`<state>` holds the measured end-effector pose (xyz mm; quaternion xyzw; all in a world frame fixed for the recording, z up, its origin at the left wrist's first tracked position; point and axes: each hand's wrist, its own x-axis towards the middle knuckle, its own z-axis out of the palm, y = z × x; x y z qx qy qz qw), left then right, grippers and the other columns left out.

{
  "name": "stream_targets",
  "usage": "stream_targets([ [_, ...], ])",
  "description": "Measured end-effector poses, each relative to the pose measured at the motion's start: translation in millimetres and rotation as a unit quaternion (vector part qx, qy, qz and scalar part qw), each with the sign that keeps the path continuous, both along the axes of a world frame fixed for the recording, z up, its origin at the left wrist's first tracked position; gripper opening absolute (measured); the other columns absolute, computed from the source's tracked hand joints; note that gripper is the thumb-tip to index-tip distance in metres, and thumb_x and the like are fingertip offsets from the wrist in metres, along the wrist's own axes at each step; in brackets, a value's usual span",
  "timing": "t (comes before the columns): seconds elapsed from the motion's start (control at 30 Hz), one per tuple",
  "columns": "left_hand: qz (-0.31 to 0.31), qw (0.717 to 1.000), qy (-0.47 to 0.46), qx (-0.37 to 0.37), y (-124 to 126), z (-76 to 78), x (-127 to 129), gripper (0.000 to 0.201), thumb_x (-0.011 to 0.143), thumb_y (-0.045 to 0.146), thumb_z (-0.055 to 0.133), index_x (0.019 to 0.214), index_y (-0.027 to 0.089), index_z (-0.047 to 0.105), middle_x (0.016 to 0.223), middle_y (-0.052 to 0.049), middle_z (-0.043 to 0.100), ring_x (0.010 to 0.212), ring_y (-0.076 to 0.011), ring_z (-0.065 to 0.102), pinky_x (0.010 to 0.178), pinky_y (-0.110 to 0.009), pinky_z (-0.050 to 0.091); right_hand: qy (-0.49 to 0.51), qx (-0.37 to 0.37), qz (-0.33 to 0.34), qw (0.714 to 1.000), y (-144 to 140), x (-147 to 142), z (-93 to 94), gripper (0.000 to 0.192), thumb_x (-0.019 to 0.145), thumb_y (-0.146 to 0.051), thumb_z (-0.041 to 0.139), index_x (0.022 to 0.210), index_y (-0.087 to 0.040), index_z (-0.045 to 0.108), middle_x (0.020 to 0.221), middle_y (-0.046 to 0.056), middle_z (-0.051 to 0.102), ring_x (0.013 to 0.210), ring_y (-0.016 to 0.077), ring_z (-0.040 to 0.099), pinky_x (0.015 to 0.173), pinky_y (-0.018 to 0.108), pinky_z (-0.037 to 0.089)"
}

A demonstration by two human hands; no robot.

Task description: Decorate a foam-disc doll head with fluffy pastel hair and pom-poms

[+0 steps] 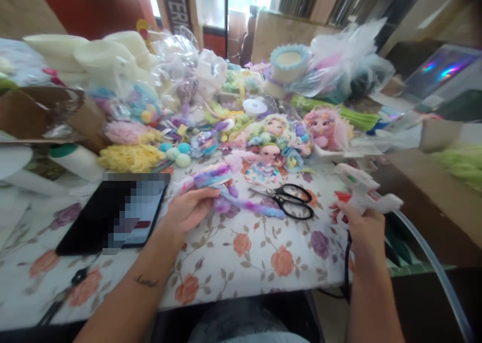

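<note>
My left hand (190, 208) rests on the floral tablecloth (241, 255) and grips a fluffy purple, pink and blue yarn piece (226, 187) that trails to the right. My right hand (363, 230) holds a white glue gun (363, 190) by its handle at the table's right edge; its black cord hangs down below the hand. Black-handled scissors (288, 200) lie shut on the cloth between the two hands.
A black tablet (113, 215) lies left of my left hand. Doll heads (274, 132), a pink plush doll (326, 127), pompoms (176, 152), yellow and pink fluff (128, 154), plastic bags and a cardboard box (45, 114) crowd the back of the table.
</note>
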<state>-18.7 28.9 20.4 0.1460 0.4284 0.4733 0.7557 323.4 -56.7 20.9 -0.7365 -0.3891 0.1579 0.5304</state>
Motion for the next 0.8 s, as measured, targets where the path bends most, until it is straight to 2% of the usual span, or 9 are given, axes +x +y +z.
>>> stream_targets([
  [0.07, 0.0, 1.0, -0.009, 0.003, -0.4, 0.0, 0.8, 0.02, 0.064, -0.011, 0.069, 0.066, 0.009, 0.073, 0.07, -0.006, 0.074, 0.065, -0.0128, 0.068, 0.067, -0.021, 0.059, 0.148, 0.02, 0.117, 0.982, -8.0, -35.1, 3.0, 0.026, 0.072, -0.036, 0.069, 0.092, -0.018, 0.07, 0.07, 0.003, 0.07, 0.047, 0.0158, 0.055, 0.044, 0.028, 0.04],
  [0.13, -0.005, 1.0, -0.018, 0.01, -0.6, -1.2, 0.7, 0.02, 0.064, -0.011, 0.07, 0.067, 0.009, 0.073, 0.074, -0.007, 0.075, 0.07, -0.0135, 0.068, 0.07, -0.022, 0.058, 0.226, -0.004, 0.22, 0.949, -11.9, -69.5, 3.9, 0.024, 0.072, -0.033, 0.07, 0.091, -0.019, 0.071, 0.073, 0.002, 0.07, 0.047, 0.0134, 0.054, 0.043, 0.026, 0.04],
  [0.2, -0.007, 1.0, -0.023, 0.014, -0.6, -3.2, -0.3, 0.02, 0.063, -0.01, 0.07, 0.065, 0.009, 0.072, 0.073, -0.006, 0.075, 0.069, -0.0126, 0.068, 0.07, -0.021, 0.056, 0.272, -0.04, 0.285, 0.918, -11.7, -98.3, 2.8, 0.019, 0.077, -0.031, 0.068, 0.091, -0.02, 0.072, 0.074, 0.002, 0.07, 0.049, 0.0125, 0.053, 0.046, 0.026, 0.042],
  [0.3, 0.0, 1.0, -0.024, 0.012, -0.3, -5.8, -1.9, 0.018, 0.063, -0.009, 0.071, 0.065, 0.009, 0.071, 0.07, -0.004, 0.073, 0.066, -0.0112, 0.066, 0.068, -0.02, 0.054, 0.292, -0.078, 0.366, 0.88, -8.1, -126.4, -0.6, 0.019, 0.084, -0.036, 0.064, 0.09, -0.019, 0.072, 0.061, 0.0, 0.065, 0.047, 0.013, 0.051, 0.046, 0.026, 0.04],
  [0.37, 0.003, 1.0, -0.024, 0.009, -0.1, -6.0, -2.2, 0.018, 0.064, -0.008, 0.071, 0.067, 0.009, 0.072, 0.069, -0.004, 0.073, 0.066, -0.011, 0.065, 0.067, -0.02, 0.054, 0.275, -0.097, 0.381, 0.877, -7.1, -135.4, -3.7, 0.025, 0.086, -0.042, 0.063, 0.091, -0.019, 0.071, 0.057, -0.001, 0.061, 0.047, 0.013, 0.05, 0.046, 0.025, 0.039],
  [0.43, -0.008, 0.999, -0.032, 0.008, -0.5, -4.8, -1.6, 0.016, 0.065, -0.006, 0.07, 0.069, 0.009, 0.073, 0.071, -0.004, 0.072, 0.066, -0.0108, 0.064, 0.07, -0.021, 0.054, 0.238, -0.118, 0.378, 0.887, -8.4, -138.3, -8.3, 0.027, 0.087, -0.045, 0.063, 0.091, -0.019, 0.07, 0.055, -0.001, 0.06, 0.047, 0.0128, 0.05, 0.047, 0.025, 0.04],
  [0.6, -0.018, 0.999, -0.03, -0.002, -4.1, 0.2, 2.1, 0.018, 0.065, -0.006, 0.069, 0.073, 0.008, 0.076, 0.077, -0.006, 0.074, 0.073, -0.0118, 0.065, 0.079, -0.022, 0.054, 0.12, -0.155, 0.369, 0.909, -17.0, -134.9, -22.4, 0.029, 0.088, -0.045, 0.061, 0.079, -0.02, 0.07, 0.058, 0.0, 0.062, 0.051, 0.0136, 0.054, 0.052, 0.026, 0.044],
  [0.8, -0.036, 0.999, -0.025, -0.007, -8.7, 0.9, 6.0, 0.016, 0.062, -0.004, 0.07, 0.07, 0.009, 0.076, 0.081, -0.008, 0.075, 0.083, -0.0151, 0.067, 0.086, -0.023, 0.052, 0.11, -0.151, 0.376, 0.908, -19.3, -136.7, -24.4, 0.019, 0.086, -0.034, 0.059, 0.077, -0.02, 0.068, 0.056, -0.002, 0.059, 0.05, 0.0123, 0.051, 0.052, 0.025, 0.043],
])
